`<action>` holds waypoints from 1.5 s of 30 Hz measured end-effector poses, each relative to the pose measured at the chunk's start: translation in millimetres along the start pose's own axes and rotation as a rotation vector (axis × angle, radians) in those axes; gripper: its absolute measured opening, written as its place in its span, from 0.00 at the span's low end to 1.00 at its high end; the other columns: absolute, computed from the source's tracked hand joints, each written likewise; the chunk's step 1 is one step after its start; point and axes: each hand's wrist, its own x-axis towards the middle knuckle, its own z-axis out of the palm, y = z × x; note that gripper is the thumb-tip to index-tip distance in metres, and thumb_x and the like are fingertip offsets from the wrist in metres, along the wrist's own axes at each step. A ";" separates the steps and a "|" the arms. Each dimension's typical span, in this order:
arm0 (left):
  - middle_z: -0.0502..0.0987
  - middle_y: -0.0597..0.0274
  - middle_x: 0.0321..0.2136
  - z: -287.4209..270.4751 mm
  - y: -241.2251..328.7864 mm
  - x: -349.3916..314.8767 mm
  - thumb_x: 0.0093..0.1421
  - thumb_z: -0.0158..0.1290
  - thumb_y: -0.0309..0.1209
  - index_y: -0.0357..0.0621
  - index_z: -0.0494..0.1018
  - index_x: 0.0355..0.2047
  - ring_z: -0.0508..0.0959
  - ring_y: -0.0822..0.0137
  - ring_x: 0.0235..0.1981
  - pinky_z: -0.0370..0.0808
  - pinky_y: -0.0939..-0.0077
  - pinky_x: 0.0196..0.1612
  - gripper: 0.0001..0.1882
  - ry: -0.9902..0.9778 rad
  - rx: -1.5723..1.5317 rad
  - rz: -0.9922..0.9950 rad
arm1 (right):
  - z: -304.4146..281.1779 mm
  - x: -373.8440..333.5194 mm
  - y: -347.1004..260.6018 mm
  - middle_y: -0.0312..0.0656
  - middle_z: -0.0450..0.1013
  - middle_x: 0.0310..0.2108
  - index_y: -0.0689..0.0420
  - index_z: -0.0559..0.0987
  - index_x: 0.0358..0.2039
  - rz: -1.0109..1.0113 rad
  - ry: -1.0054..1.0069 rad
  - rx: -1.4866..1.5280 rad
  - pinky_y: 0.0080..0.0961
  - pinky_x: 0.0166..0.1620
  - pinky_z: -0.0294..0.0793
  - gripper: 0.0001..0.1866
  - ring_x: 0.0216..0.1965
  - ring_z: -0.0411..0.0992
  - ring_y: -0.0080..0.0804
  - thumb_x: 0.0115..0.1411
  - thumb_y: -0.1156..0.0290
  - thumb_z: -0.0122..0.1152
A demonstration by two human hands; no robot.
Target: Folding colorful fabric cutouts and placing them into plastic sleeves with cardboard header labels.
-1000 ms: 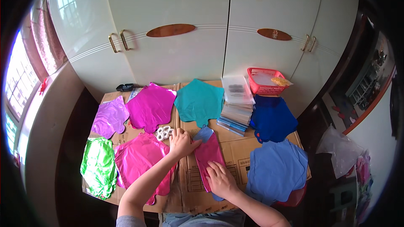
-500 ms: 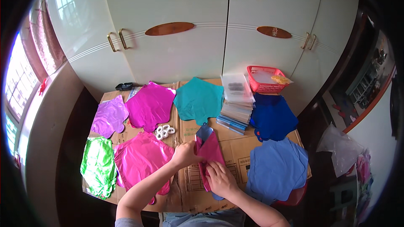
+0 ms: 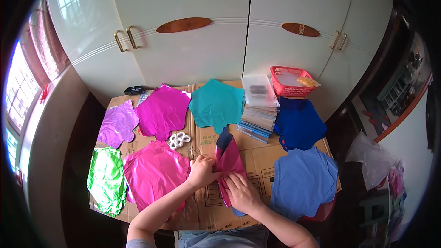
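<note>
Between my hands lies a narrow folded bundle of foil balloons, pink outside, with a dark blue piece showing at its far end and a light blue end sticking out at the near one. My left hand holds the bundle's left edge, thumb reaching toward it and fingers curled. My right hand lies over the lower right part, fingers stretched out and pressing it down. The folds under that hand are hidden. Left of my left hand is a stack of flat pink foil balloons.
Around the cardboard-covered table lie purple, lilac, green, teal, dark blue and light blue balloons. White ribbon rolls, a stack of plastic sleeves and a red basket stand among them.
The far end of the folded bundle has turned from shiny light blue to dark. Both hands keep nearly the same places on it. The whole view has shifted slightly.
</note>
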 end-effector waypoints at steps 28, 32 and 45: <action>0.75 0.65 0.32 6.0 0.3 -6.0 0.48 0.60 0.37 0.45 0.73 0.35 0.72 0.59 0.39 0.63 0.60 0.39 0.16 0.180 0.045 0.147 | 5.9 5.6 -0.2 0.58 0.62 0.51 0.71 0.68 0.48 0.211 0.042 -0.169 0.42 0.57 0.62 0.31 0.53 0.61 0.53 0.53 0.56 0.58; 0.74 0.61 0.34 0.3 3.3 -5.6 0.46 0.61 0.35 0.42 0.73 0.36 0.71 0.56 0.39 0.65 0.62 0.41 0.17 0.171 0.037 0.183 | 3.9 6.6 -1.5 0.58 0.62 0.50 0.71 0.68 0.48 0.231 0.024 -0.178 0.42 0.56 0.62 0.31 0.53 0.61 0.52 0.53 0.56 0.58; 0.73 0.60 0.26 5.0 3.1 -12.7 0.49 0.57 0.30 0.44 0.69 0.27 0.74 0.58 0.32 0.66 0.64 0.36 0.08 0.180 0.055 0.307 | 2.6 7.5 -0.8 0.58 0.62 0.49 0.68 0.68 0.48 0.236 0.032 -0.141 0.44 0.54 0.63 0.29 0.52 0.62 0.53 0.53 0.57 0.58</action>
